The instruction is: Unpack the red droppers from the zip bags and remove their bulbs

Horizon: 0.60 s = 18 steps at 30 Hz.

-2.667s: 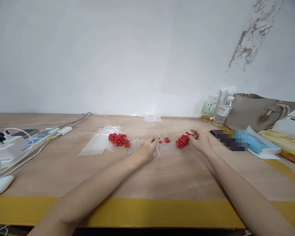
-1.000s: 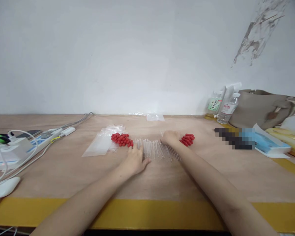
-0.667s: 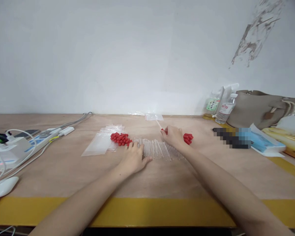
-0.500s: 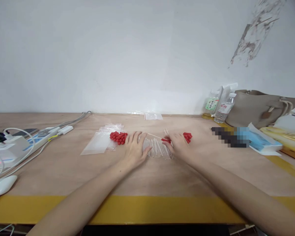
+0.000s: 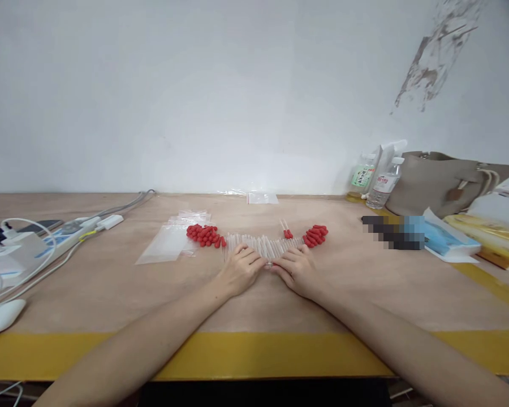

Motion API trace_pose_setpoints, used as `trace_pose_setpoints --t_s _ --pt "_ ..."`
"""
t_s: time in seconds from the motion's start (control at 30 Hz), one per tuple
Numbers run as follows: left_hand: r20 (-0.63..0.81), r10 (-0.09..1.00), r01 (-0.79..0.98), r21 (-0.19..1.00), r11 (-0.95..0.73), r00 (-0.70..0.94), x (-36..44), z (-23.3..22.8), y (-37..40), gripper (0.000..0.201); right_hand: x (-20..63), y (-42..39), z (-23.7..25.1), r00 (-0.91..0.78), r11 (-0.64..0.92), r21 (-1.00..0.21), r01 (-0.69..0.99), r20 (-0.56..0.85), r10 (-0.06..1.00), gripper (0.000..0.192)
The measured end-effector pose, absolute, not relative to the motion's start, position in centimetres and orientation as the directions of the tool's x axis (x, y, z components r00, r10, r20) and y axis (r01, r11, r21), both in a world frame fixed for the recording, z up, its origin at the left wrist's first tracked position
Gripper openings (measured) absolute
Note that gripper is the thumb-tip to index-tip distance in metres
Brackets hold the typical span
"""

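In the head view, both hands lie low on the wooden table (image 5: 110, 294), close together at the near edge of a row of clear tubes (image 5: 263, 245). The left hand (image 5: 240, 270) rests palm down with its fingers curled onto the near ends of the tubes. The right hand (image 5: 296, 270) lies just beside it, fingers pointing left, their tips almost touching those of the left hand. Whether either hand pinches a tube between its fingers cannot be told, as the fingertips cover the spot; neither hand is lifted clear.

The clear tubes lie side by side in a shallow fan at the middle of the table, just beyond the hands. At the left end of the fan sits a heap of red caps (image 5: 204, 235); at the right end sits a second heap of red caps (image 5: 316, 235). Just beyond the fan, right of middle, lie two capped tubes (image 5: 285, 229) with red tips.

Left of the left heap lie flat clear bags (image 5: 169, 244). Far left are a power strip (image 5: 74, 234) with white cables, and a white mouse (image 5: 0, 315) at the near edge. Against the wall at the far right stand two bottles (image 5: 375, 181) and a beige handbag (image 5: 441, 183).
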State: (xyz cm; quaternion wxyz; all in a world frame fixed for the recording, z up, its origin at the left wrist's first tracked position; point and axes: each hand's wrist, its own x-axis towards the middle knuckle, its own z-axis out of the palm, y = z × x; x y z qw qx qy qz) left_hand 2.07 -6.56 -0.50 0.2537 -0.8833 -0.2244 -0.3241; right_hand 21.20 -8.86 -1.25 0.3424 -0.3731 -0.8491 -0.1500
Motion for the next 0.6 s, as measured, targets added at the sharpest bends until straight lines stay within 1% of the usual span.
trace_pose_setpoints --t_s 0.2,0.3,0.43,0.6 --pt "0.644 0.275 0.541 -0.259 -0.8 0.714 2.0 -0.6 -6.8 0.019 21.6 -9.0 -1.2 -0.585 0.711 0.126 0.692 0.675 0.45 0.023" --pt "0.631 0.308 0.539 -0.21 -0.816 0.712 1.9 -0.7 -6.9 0.021 21.8 -9.0 -1.4 -0.608 0.717 0.161 0.678 0.672 0.424 0.023" --pt "0.616 0.38 0.574 -0.146 -0.806 0.69 1.7 -0.7 -7.0 0.026 22.1 -8.9 -1.4 -0.63 0.716 0.199 0.669 0.663 0.404 0.023" --pt "0.588 0.411 0.583 -0.129 -0.802 0.696 2.0 -0.2 -7.3 0.03 22.4 -8.9 -1.1 -0.65 0.708 0.256 0.658 0.667 0.363 0.024"
